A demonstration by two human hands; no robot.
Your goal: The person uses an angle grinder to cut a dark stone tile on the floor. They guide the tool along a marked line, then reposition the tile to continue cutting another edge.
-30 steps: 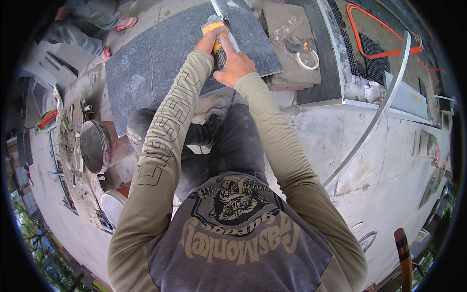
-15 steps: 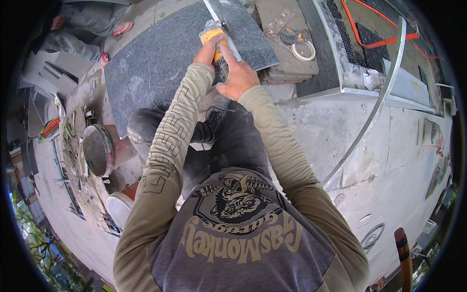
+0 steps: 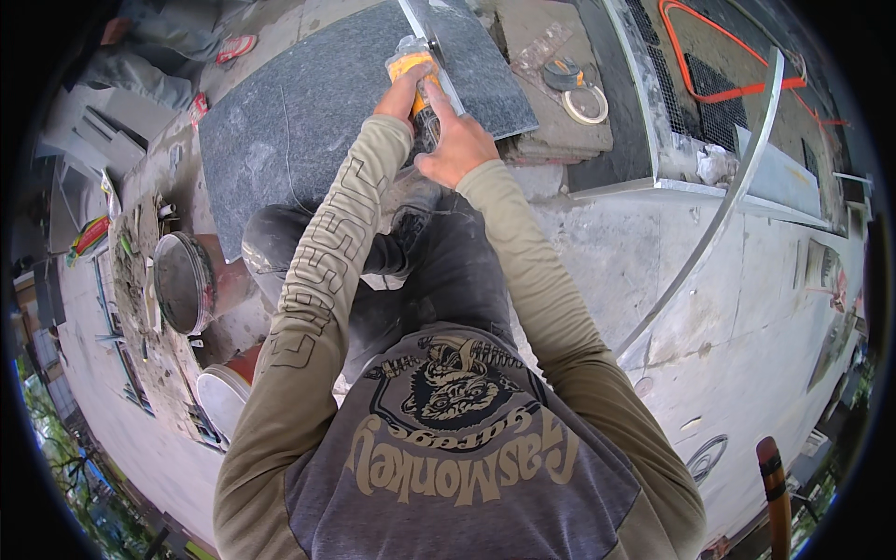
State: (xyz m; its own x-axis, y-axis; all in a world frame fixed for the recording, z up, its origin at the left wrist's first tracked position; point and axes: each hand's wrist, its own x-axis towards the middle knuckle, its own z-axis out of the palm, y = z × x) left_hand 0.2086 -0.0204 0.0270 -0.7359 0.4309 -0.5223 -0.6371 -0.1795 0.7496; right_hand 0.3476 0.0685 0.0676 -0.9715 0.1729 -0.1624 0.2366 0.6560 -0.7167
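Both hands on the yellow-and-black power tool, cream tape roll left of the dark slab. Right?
Not quite: in the head view, the cream tape roll is right of the dark slab. Left hand and right hand are on the yellow-and-black power tool.

Left hand [image 3: 405, 91]: wrapped over a yellow-and-black handheld power tool [image 3: 408, 63]
Right hand [image 3: 459, 147]: held around the tool's near end
Grey speckled stone slab [image 3: 327, 103]: crossed by a straight silver metal strip [image 3: 452, 92]
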